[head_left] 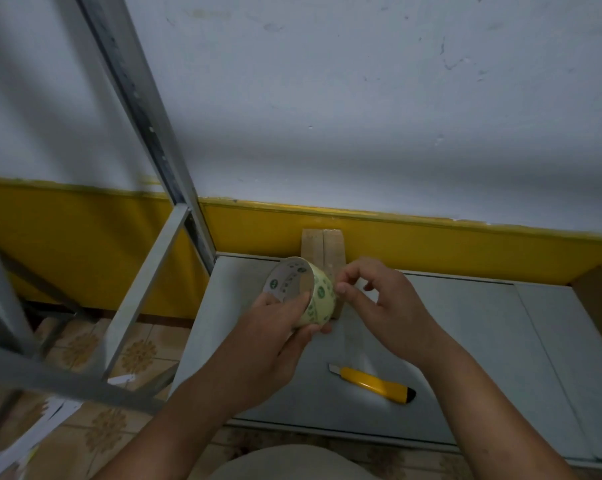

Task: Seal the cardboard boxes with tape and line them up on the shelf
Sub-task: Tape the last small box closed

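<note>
Uprights (133, 81) of the shelf frame stand at left. The left hand (278, 337) has its grip curled round the tape roll (303, 292), held above the shelf board (465, 341). The right hand (375, 299) has its grip pinching the roll's outer edge. Behind them a cardboard box (323, 247) lies on the board by the wall, and a yellow utility knife (372, 379) lies nearer.

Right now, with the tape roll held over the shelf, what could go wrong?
The utility knife lies on the shelf between the forearms, its blade tip seemingly exposed; a lowered wrist could catch it. The right hand picks at the tape roll held by the left hand; the strip may tear.
</note>
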`<state>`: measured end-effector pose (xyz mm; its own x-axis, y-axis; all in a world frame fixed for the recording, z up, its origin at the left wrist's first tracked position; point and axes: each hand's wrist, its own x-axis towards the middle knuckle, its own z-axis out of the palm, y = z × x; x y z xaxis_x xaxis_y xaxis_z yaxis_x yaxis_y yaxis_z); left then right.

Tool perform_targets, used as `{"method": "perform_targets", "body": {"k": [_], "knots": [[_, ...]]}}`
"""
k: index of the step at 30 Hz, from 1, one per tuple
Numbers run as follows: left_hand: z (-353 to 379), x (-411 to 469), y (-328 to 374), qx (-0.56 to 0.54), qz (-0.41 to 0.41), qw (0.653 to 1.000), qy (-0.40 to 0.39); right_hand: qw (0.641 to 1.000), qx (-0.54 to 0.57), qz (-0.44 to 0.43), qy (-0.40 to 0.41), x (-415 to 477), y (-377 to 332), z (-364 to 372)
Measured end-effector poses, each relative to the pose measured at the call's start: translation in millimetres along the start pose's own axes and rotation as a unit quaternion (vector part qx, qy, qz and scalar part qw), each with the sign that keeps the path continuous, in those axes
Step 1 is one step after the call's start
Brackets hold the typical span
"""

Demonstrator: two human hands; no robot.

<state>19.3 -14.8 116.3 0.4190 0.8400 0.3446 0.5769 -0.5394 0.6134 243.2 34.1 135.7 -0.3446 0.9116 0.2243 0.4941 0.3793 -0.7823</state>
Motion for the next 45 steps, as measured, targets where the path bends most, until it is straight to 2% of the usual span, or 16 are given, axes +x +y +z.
{"method": "perform_targets", "body": {"k": [6, 18, 21, 23, 26, 32, 38, 41, 45], "knots": [[0.6, -0.1, -2.6, 0.022, 0.015, 1.000, -0.014, 0.996, -0.035, -0.004, -0.081, -2.2, 4.4, 2.8], [9.0, 0.5, -6.1, 0.057, -0.006, 0.998, -0.029, 0.991, 0.086, 0.061, -0.086, -9.7, 2.0, 9.1], [6.9, -0.1, -8.6, 0.042, -0.008, 0.999, -0.023, 0.989, 0.126, 0.077, -0.029, -11.8, 2.0, 11.4], [3.9, -1.0, -7.9, 0.028, -0.009, 1.000, -0.012, 0.991, 0.106, 0.079, 0.025, -12.8, 5.4, 11.9], [4.1, -0.4, -6.0, 0.018, -0.008, 1.000, 0.005, 0.997, 0.031, 0.032, 0.061, -14.9, 7.6, 15.7], [8.2, 2.3, -8.4, 0.040, -0.018, 0.999, 0.003, 0.985, 0.056, 0.020, 0.162, -16.3, 2.5, 24.9], [16.1, 4.7, -11.6, 0.082, -0.026, 0.996, 0.010, 0.972, -0.106, -0.028, 0.206, -13.7, 7.2, 40.6], [18.8, 8.5, -11.6, 0.105, -0.025, 0.994, 0.010, 0.972, -0.135, 0.007, 0.194, -13.2, 3.1, 45.3], [20.6, 10.0, -11.1, 0.129, -0.028, 0.991, 0.000, 0.984, 0.005, 0.152, 0.098, -7.3, -2.1, 41.9]]}}
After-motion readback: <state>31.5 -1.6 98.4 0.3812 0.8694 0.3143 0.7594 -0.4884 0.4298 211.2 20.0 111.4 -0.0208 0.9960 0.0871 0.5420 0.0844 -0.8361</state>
